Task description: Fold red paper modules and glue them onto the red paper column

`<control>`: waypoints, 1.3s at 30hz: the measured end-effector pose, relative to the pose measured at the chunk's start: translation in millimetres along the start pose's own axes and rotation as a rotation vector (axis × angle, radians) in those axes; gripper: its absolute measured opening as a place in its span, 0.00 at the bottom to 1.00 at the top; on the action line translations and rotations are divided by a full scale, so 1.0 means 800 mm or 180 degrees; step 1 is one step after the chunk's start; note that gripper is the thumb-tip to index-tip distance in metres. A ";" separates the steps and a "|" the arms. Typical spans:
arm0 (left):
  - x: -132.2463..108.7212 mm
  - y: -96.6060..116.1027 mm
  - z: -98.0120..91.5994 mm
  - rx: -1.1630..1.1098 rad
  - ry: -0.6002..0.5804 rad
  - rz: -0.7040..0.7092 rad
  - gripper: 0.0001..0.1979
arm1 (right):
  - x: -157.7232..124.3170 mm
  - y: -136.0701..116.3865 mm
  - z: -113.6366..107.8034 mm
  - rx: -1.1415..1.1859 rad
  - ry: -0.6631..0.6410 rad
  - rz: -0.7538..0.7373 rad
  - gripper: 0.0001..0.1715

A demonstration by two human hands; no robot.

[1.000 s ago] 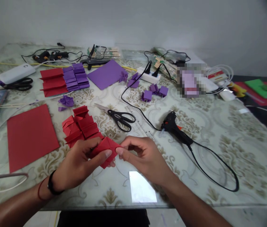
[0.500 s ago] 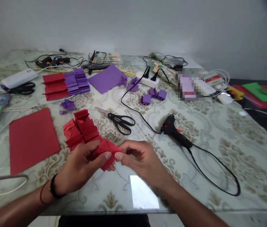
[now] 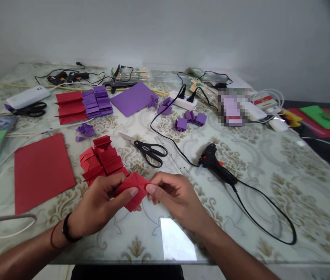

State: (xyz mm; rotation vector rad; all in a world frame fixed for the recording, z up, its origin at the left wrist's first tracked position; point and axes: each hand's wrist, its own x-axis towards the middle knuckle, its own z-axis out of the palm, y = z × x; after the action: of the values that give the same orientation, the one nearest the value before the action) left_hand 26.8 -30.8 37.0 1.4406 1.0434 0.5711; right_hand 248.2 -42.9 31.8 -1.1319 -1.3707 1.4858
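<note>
A small folded red paper [image 3: 137, 182] is held up above the front of the table, its creased face turned upward. My left hand [image 3: 100, 206] grips its left side, the thumb lying on top. The right corner is pinched between the thumb and fingers of my right hand [image 3: 176, 196]. Just behind my left hand lie several folded red paper pieces [image 3: 103, 157]. Black-handled scissors [image 3: 150, 149] rest beyond the held paper, with their blades pointing left. A flat red sheet stack [image 3: 44, 173] is on the left.
A black glue gun [image 3: 219, 165] with a looping cord lies at the right. Purple folded pieces [image 3: 181, 124] and a purple sheet [image 3: 131, 99] are farther back, near a white power strip [image 3: 182, 100]. More scissors [image 3: 32, 109] lie at the back left.
My right fingers have shifted slightly at the paper's right corner, and more of its creased face shows. The whole view has moved a little.
</note>
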 end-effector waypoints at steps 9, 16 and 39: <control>-0.001 0.001 0.002 -0.0195 0.0097 0.0120 0.16 | 0.001 0.001 0.000 -0.0267 0.0013 -0.0103 0.23; -0.002 -0.001 0.003 -0.0381 0.0394 0.0101 0.16 | 0.003 0.001 -0.005 -0.0420 0.0342 -0.0285 0.18; 0.001 0.006 0.004 0.0076 0.0297 0.0221 0.14 | 0.003 0.001 -0.005 -0.0394 0.0458 -0.0325 0.10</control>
State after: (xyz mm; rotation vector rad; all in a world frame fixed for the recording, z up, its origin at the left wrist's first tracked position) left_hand 30.9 -31.4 40.8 1.4872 1.0798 0.6835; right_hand 251.7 -39.6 31.0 -1.2031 -1.4138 1.2374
